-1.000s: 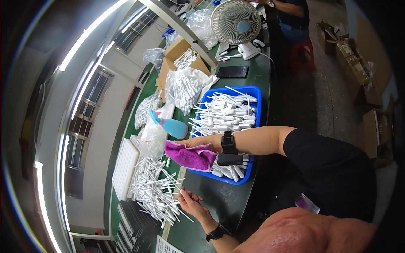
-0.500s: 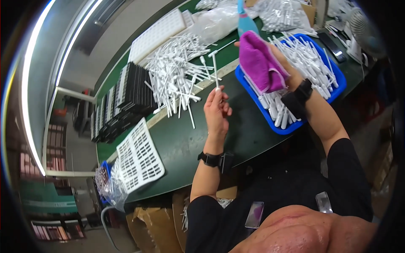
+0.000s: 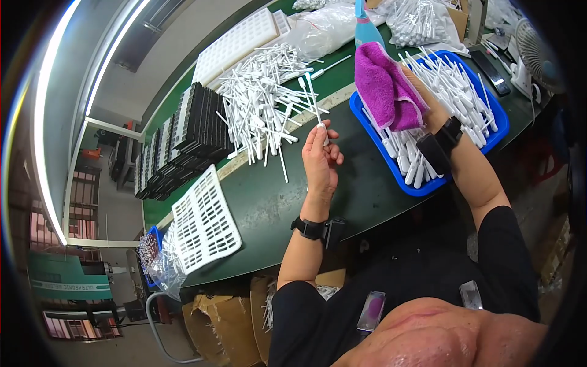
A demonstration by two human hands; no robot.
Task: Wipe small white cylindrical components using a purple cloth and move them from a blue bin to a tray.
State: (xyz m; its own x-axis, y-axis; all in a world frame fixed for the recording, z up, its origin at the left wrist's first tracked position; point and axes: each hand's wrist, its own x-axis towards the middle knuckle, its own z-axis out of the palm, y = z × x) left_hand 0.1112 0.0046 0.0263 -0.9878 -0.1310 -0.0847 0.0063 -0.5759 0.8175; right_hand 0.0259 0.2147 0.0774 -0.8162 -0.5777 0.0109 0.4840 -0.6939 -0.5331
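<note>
In my left hand point(image 3: 320, 162), closed in a pinch, is a white plastic stick point(image 3: 315, 101), held by its lower end and pointing away from me. Over the blue basket point(image 3: 405, 185) is my right hand point(image 3: 426, 101), its fingers mostly hidden behind the purple cloth point(image 3: 386, 85) that it grips. The basket is filled with white plastic sticks with thicker ends point(image 3: 458, 98). A light blue spray bottle point(image 3: 368, 32) stands just beyond the cloth. Left of my left hand, a loose pile of similar white sticks point(image 3: 260, 104) covers part of the green table point(image 3: 269, 211).
Stacked black trays point(image 3: 195, 125) stand left of the pile, with a white slotted tray point(image 3: 208, 223) nearer me. White perforated boards point(image 3: 238, 43) and plastic bags point(image 3: 324, 27) lie at the back. A phone point(image 3: 490, 72) and a small fan point(image 3: 538, 55) are at the right.
The view has shifted slightly. My left hand still pinches the stick, now turned a little. The purple cloth has spread and changed its folds in my right hand.
</note>
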